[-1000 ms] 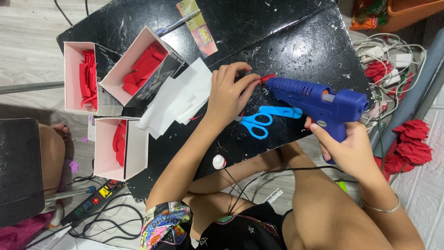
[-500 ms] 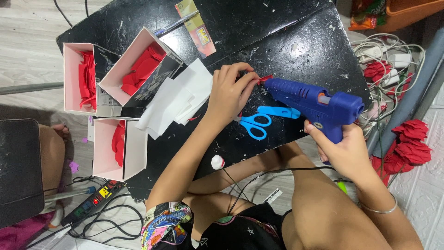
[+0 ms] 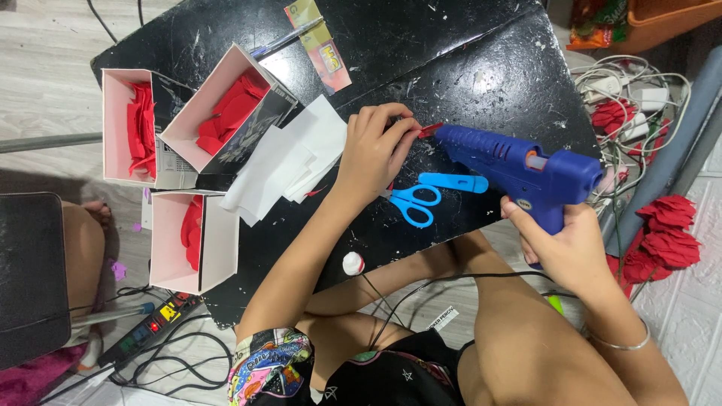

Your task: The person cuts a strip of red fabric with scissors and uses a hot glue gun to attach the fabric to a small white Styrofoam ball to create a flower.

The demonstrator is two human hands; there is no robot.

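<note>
While the right hand [image 3: 564, 240] grips the blue glue gun [image 3: 519, 169] mid-frame, left hand [image 3: 376, 150] fingers pinch a small red piece [image 3: 429, 131] at its nozzle; steadiness should keep fingertips unburnt.

On the worktop [image 3: 481, 68] we find our left hand [image 3: 376, 154] near the middle, pinching a small piece [image 3: 430, 130] against the nozzle of the glue gun [image 3: 519, 169], which our right hand [image 3: 564, 244] holds at the right edge; scissors [image 3: 429, 197] lie between both hands; paper sheets [image 3: 289, 162] lie left of the left hand; three boxes [image 3: 218, 113] sit further left, one overhanging the worktop's edge.
</note>
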